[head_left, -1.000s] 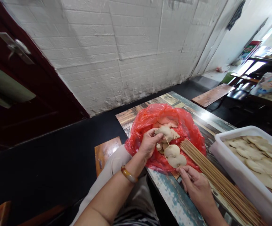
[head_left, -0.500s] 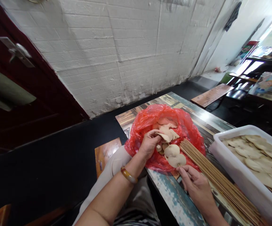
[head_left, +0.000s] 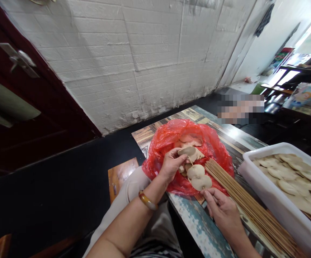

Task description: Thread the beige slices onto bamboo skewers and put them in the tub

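Note:
My right hand point(head_left: 221, 204) pinches the lower end of a thin wooden skewer point(head_left: 191, 160) that carries pale round slices point(head_left: 201, 182), flat and beige. Between the thumb and fingers of my left hand point(head_left: 173, 163) is another pale slice point(head_left: 187, 152), held at the skewer's upper end. Whether the tip has pierced this slice I cannot tell. Beneath both hands spreads an open red plastic bag point(head_left: 159, 143) with more such slices inside. A bundle of bare skewers point(head_left: 248, 200) lies beside my right hand, its far end resting on the bag.
A white plastic tub point(head_left: 265, 193) of skewered slices stands on the table point(head_left: 193, 215) to the right. A wooden stool point(head_left: 121, 175) is left of my leg. Beyond are a white wall, a dark red door point(head_left: 37, 118) and, at far right, another table with a person's arm.
My left hand has turned the slice so its flat face shows more, at the skewer's upper end. My right hand keeps its hold on the lower end.

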`<state>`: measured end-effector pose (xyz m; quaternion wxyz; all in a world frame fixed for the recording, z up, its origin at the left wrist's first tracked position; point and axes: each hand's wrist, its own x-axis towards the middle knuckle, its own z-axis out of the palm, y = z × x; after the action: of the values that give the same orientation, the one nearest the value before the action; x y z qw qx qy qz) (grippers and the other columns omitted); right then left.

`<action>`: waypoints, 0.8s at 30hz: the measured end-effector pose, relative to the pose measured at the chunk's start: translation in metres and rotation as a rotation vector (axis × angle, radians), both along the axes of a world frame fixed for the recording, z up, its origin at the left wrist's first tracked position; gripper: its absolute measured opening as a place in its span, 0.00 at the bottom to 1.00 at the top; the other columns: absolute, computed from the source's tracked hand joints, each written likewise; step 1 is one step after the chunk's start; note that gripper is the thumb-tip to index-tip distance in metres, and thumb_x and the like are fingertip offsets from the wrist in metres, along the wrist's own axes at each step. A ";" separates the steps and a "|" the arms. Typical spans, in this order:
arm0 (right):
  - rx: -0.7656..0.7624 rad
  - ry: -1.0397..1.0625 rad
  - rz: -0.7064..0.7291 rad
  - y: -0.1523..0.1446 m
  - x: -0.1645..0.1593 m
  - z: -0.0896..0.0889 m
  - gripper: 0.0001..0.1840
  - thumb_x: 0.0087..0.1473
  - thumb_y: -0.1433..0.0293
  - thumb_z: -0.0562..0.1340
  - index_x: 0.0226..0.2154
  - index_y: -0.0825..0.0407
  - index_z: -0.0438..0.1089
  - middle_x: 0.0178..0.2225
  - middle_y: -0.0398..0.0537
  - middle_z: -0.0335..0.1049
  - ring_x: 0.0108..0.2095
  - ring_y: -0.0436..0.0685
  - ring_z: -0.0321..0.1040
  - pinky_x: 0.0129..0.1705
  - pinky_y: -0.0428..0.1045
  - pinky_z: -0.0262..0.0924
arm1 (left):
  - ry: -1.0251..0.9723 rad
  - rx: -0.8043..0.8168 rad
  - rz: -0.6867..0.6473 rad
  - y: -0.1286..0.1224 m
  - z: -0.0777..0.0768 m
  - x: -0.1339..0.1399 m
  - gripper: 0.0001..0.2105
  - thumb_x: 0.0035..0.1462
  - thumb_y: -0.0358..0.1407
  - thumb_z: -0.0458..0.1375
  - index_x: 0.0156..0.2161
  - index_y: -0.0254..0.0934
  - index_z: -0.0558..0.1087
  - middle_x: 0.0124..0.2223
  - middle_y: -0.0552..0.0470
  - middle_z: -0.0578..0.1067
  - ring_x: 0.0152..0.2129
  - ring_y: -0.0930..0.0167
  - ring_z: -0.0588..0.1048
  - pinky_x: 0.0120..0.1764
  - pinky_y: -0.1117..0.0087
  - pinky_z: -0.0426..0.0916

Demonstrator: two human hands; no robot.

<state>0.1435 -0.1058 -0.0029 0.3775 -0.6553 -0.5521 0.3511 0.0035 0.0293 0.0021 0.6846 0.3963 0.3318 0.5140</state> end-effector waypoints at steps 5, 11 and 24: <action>0.025 0.012 -0.016 0.001 -0.003 0.001 0.17 0.54 0.58 0.53 0.24 0.51 0.65 0.11 0.35 0.52 0.13 0.48 0.53 0.17 0.42 0.50 | 0.015 -0.001 -0.005 -0.002 0.003 0.001 0.12 0.41 0.36 0.64 0.32 0.32 0.69 0.24 0.55 0.70 0.19 0.78 0.68 0.24 0.77 0.61; 0.044 0.017 -0.026 0.000 -0.003 0.004 0.17 0.53 0.58 0.53 0.24 0.52 0.66 0.12 0.35 0.52 0.13 0.48 0.54 0.17 0.43 0.51 | 0.030 0.015 -0.034 -0.003 0.000 -0.001 0.15 0.41 0.35 0.64 0.35 0.34 0.67 0.26 0.55 0.71 0.19 0.78 0.69 0.23 0.78 0.61; 0.100 -0.068 -0.023 0.001 0.000 -0.004 0.18 0.54 0.58 0.53 0.31 0.54 0.69 0.15 0.37 0.56 0.16 0.49 0.57 0.19 0.43 0.53 | 0.011 -0.061 -0.065 0.003 0.007 -0.003 0.15 0.41 0.40 0.63 0.32 0.32 0.69 0.27 0.52 0.70 0.20 0.78 0.68 0.22 0.78 0.59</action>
<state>0.1437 -0.1048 -0.0068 0.3948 -0.6534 -0.5740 0.2962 0.0000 0.0326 0.0093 0.7108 0.3887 0.3378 0.4791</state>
